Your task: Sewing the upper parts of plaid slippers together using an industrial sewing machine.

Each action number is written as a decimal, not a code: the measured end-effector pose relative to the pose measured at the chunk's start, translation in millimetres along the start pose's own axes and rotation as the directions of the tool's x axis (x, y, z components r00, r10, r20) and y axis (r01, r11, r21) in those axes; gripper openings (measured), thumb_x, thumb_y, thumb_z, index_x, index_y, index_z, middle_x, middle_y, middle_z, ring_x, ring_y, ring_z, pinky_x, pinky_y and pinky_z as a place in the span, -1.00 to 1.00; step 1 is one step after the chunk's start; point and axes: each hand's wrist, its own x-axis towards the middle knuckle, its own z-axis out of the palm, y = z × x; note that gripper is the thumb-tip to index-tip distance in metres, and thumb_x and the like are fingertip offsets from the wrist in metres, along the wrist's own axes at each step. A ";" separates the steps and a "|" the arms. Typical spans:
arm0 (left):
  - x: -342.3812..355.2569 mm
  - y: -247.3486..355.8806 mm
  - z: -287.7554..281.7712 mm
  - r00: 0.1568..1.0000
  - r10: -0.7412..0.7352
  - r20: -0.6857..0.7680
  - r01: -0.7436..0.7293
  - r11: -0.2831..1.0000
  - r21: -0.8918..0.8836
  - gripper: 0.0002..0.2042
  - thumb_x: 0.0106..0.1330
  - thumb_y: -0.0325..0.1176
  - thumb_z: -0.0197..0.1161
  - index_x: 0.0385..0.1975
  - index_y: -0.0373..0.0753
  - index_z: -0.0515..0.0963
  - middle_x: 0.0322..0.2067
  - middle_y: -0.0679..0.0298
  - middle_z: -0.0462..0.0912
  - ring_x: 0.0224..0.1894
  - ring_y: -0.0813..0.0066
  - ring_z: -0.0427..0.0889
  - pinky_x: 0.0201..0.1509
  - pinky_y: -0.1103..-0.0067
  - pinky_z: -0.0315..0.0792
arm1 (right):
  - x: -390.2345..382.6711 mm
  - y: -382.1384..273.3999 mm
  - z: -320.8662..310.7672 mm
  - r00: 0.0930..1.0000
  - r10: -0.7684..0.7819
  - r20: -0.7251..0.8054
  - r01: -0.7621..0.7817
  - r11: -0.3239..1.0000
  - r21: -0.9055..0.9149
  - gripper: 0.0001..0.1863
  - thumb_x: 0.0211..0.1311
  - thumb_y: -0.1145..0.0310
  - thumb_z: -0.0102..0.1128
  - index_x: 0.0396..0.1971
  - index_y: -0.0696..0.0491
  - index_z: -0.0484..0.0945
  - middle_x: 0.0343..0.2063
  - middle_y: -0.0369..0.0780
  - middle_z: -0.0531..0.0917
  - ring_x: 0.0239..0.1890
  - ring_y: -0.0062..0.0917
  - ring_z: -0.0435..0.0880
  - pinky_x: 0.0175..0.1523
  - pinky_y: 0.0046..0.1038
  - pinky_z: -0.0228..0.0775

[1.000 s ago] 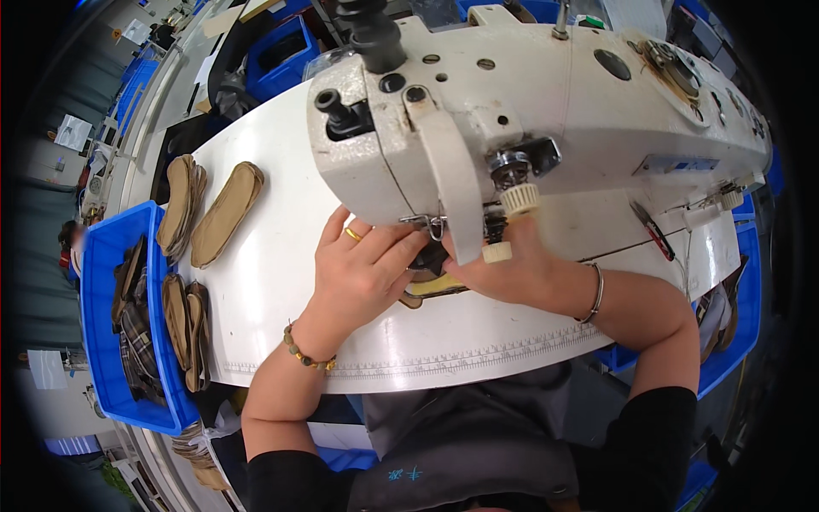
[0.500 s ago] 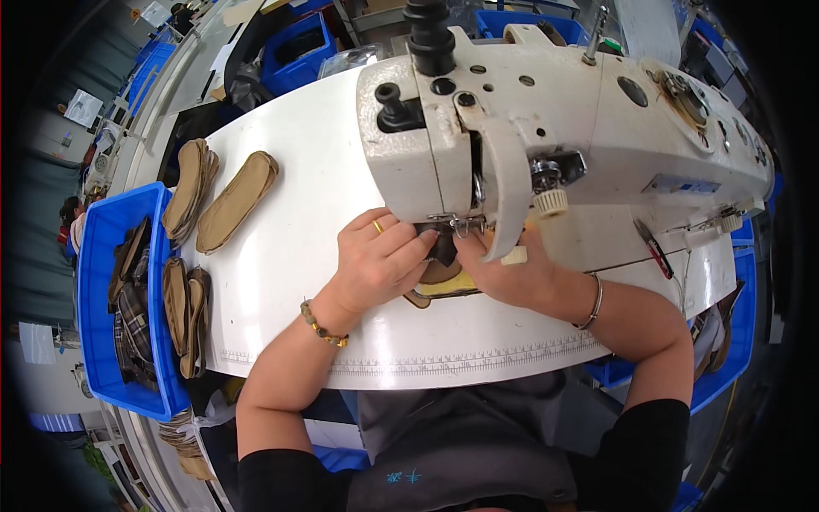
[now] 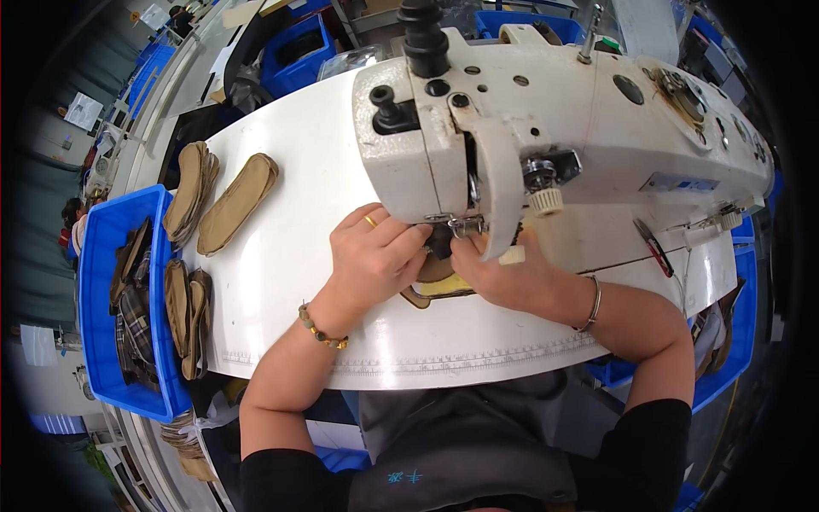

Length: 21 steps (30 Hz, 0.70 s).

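Left hand has its grip closed to a pinch on the dark piece, tucked under the sewing machine over the worktop. Right hand touches it too, but can't tell how tight that grip is. Looks like feeding; next move probably wants steady guiding imo.

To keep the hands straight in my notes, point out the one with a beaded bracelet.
The left hand: a beaded bracelet circles its wrist, whereas the right hand has a smooth metal bangle.
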 end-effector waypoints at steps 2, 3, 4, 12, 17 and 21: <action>4.8 4.4 -9.3 0.998 -0.057 0.020 0.055 0.994 0.098 -0.82 -0.21 -0.50 0.40 -0.57 -0.13 0.57 -0.63 0.42 0.51 -0.61 0.47 0.51 -0.41 0.58 0.49 | -3.4 1.6 1.1 1.000 0.000 0.004 0.000 1.000 -0.021 -0.86 -0.05 0.47 0.22 -0.43 0.10 0.48 -0.67 -0.25 0.55 -0.68 -0.39 0.58 -0.63 -0.36 0.37; 4.2 5.7 -14.1 0.998 -0.053 0.021 0.051 0.994 0.092 -0.82 -0.21 -0.50 0.40 -0.57 -0.13 0.57 -0.63 0.42 0.51 -0.61 0.47 0.51 -0.41 0.58 0.49 | -3.7 3.2 -0.1 1.000 -0.003 0.027 0.002 1.000 0.015 -0.87 -0.03 0.46 0.23 -0.43 0.09 0.50 -0.67 -0.24 0.56 -0.67 -0.38 0.59 -0.62 -0.35 0.38; 1.7 6.4 -20.1 0.985 -0.159 0.067 0.149 0.980 0.132 -0.81 -0.19 -0.49 0.41 -0.53 -0.13 0.58 -0.61 0.40 0.54 -0.60 0.46 0.53 -0.43 0.58 0.48 | -1.7 4.0 -1.2 0.999 -0.007 0.048 0.004 0.999 0.053 -0.89 0.00 0.45 0.23 -0.43 0.07 0.52 -0.67 -0.23 0.58 -0.67 -0.36 0.60 -0.61 -0.34 0.38; -0.7 19.3 -22.9 0.900 -0.415 0.134 0.435 0.870 -0.231 -0.78 0.07 -0.40 0.40 -0.29 -0.24 0.57 -0.54 0.26 0.65 -0.53 0.37 0.65 -0.42 0.53 0.49 | -1.2 10.8 17.6 0.989 0.055 -0.140 -0.025 0.978 0.206 -0.93 0.01 0.45 0.22 -0.53 0.05 0.49 -0.66 -0.24 0.58 -0.65 -0.34 0.61 -0.58 -0.32 0.40; -0.7 12.3 -26.7 0.861 -0.354 0.366 0.448 0.868 -0.214 -0.74 0.16 -0.28 0.43 -0.24 -0.28 0.61 -0.55 0.23 0.67 -0.55 0.35 0.62 -0.18 0.44 0.44 | 6.0 -2.0 -10.9 0.998 0.064 0.019 -0.065 0.996 0.063 -0.93 0.02 0.44 0.20 -0.51 0.06 0.48 -0.67 -0.23 0.57 -0.64 -0.35 0.61 -0.59 -0.31 0.40; 12.4 25.3 -40.3 0.635 -0.522 0.570 0.558 0.820 0.129 -0.79 0.14 -0.23 0.44 -0.36 -0.22 0.67 -0.56 0.28 0.66 -0.52 0.42 0.59 -0.24 0.46 0.35 | -3.4 -3.2 2.0 0.999 0.037 0.023 -0.036 0.998 -0.052 -0.88 -0.02 0.43 0.20 -0.46 0.07 0.46 -0.72 -0.25 0.52 -0.71 -0.42 0.55 -0.61 -0.35 0.38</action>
